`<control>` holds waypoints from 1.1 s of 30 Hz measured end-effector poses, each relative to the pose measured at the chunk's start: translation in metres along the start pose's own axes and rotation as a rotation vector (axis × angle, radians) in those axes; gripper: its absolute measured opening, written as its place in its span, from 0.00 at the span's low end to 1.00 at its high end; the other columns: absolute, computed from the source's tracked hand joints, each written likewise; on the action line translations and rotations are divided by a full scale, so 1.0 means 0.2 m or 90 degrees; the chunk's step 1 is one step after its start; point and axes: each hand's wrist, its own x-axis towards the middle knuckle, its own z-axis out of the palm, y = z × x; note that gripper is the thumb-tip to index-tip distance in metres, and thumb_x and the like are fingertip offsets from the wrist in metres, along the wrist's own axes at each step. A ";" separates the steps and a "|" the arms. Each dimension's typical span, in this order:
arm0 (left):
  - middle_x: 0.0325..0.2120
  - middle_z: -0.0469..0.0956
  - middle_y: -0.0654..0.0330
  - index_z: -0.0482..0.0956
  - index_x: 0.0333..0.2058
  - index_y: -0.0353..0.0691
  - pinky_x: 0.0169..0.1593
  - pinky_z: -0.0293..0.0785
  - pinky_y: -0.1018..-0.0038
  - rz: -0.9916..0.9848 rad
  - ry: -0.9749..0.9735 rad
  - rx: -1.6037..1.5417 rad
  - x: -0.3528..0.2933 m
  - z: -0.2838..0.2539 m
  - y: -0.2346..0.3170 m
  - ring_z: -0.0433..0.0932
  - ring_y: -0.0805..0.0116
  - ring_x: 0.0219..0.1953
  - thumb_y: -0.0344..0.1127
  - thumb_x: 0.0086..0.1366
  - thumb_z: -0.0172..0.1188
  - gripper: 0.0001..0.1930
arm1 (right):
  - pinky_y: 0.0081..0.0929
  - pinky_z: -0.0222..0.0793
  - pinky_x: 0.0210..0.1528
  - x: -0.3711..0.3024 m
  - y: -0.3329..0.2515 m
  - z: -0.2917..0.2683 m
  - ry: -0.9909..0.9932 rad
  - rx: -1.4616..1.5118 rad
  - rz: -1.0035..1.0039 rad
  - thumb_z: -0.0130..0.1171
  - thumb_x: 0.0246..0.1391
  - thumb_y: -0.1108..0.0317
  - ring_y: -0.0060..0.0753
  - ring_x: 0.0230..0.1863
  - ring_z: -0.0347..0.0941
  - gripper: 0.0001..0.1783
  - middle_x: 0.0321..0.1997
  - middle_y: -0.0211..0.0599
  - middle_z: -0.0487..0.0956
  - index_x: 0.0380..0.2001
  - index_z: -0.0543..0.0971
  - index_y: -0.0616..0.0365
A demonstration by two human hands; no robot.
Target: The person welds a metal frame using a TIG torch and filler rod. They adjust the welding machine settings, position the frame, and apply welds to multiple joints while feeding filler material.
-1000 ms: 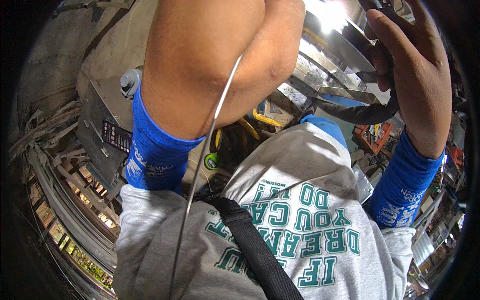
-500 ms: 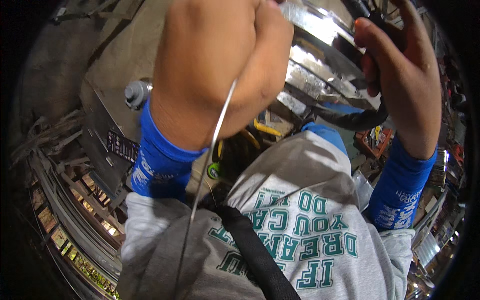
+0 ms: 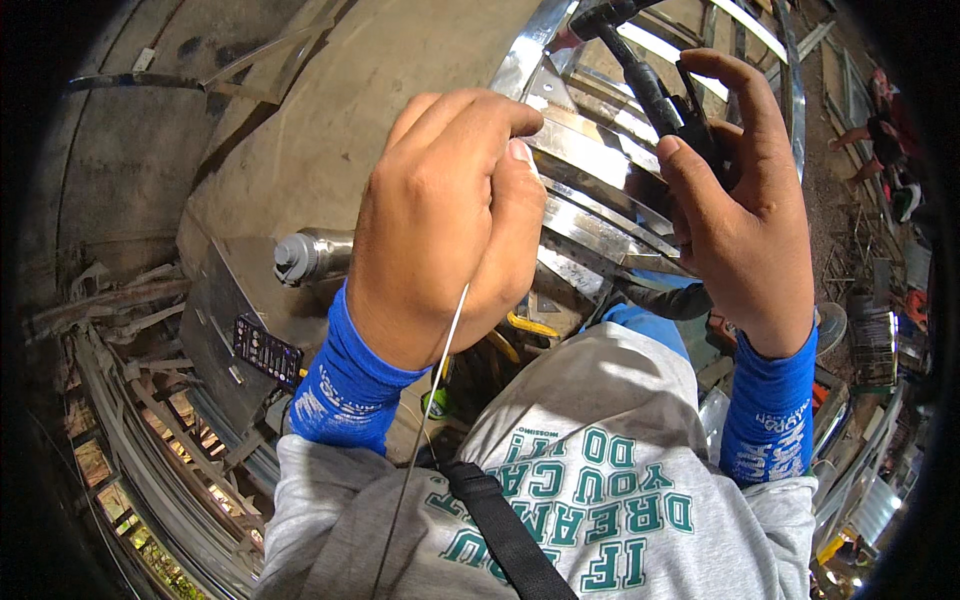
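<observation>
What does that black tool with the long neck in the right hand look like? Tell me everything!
The black, long-necked tool looks like plastic or rubber. Its head crosses the top, with a pinkish tip at the left end. The neck slants down to the right into a handle with a thin lever. The bare right hand grips and partly hides the handle, index fingertip near the lever's top. Behind it are shiny, silver metal bars; I can't tell whether the tip touches them.

Silver bottle (image 3: 326, 254) with grey cap (image 3: 293, 259); dark phone (image 3: 267, 353) near; long grey strips (image 3: 135, 440) lower left.
</observation>
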 end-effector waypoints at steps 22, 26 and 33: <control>0.41 0.85 0.50 0.84 0.47 0.31 0.53 0.75 0.70 -0.089 -0.053 -0.013 -0.03 0.02 0.02 0.83 0.62 0.44 0.30 0.74 0.55 0.12 | 0.14 0.62 0.21 0.04 0.15 -0.09 -0.042 -0.089 0.008 0.64 0.71 0.65 0.12 0.26 0.71 0.33 0.40 0.32 0.83 0.75 0.66 0.53; 0.41 0.85 0.49 0.84 0.47 0.31 0.53 0.75 0.70 -0.040 -0.029 0.024 -0.02 0.00 0.00 0.83 0.61 0.44 0.30 0.74 0.55 0.12 | 0.14 0.62 0.21 0.03 0.13 -0.09 -0.044 -0.100 -0.005 0.64 0.71 0.65 0.12 0.25 0.71 0.33 0.39 0.31 0.82 0.75 0.66 0.52; 0.41 0.85 0.48 0.84 0.47 0.30 0.53 0.75 0.69 -0.024 -0.028 0.020 -0.01 0.01 0.01 0.83 0.60 0.45 0.30 0.73 0.55 0.12 | 0.14 0.62 0.20 0.01 0.13 -0.06 -0.034 -0.106 -0.001 0.64 0.71 0.66 0.12 0.25 0.71 0.33 0.38 0.31 0.82 0.75 0.66 0.52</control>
